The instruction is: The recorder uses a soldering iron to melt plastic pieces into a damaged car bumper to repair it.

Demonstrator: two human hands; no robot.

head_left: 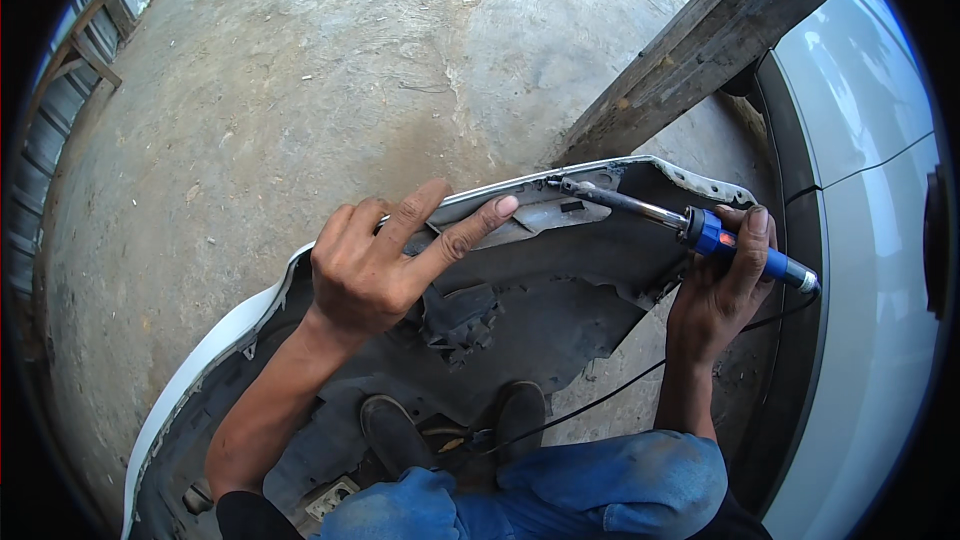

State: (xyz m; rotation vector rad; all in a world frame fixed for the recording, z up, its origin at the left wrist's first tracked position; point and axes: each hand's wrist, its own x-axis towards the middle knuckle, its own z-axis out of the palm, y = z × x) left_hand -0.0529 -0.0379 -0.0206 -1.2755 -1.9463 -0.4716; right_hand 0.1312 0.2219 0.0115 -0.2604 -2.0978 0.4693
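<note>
A white car bumper (205, 352) curves in front of me, its dark inner side facing up toward me. My left hand (385, 255) straddles the upper rim, with its fingers bent over the edge and the thumb stretched along the inner side. In my right hand (725, 285) is a soldering iron (705, 232) with a blue handle, held between thumb and fingers. Its metal shaft points left, and the tip meets or nearly meets the rim near a pale bracket (560, 214). The fingers under the handle are partly hidden.
A black cord (600, 402) runs from the iron toward my shoes (520, 410). A socket strip (332, 498) lies at lower left. A wooden post (690, 50) leans beyond the bumper, and a white car (870, 270) stands close on the right. Corrugated sheeting (60, 120) lines the far left.
</note>
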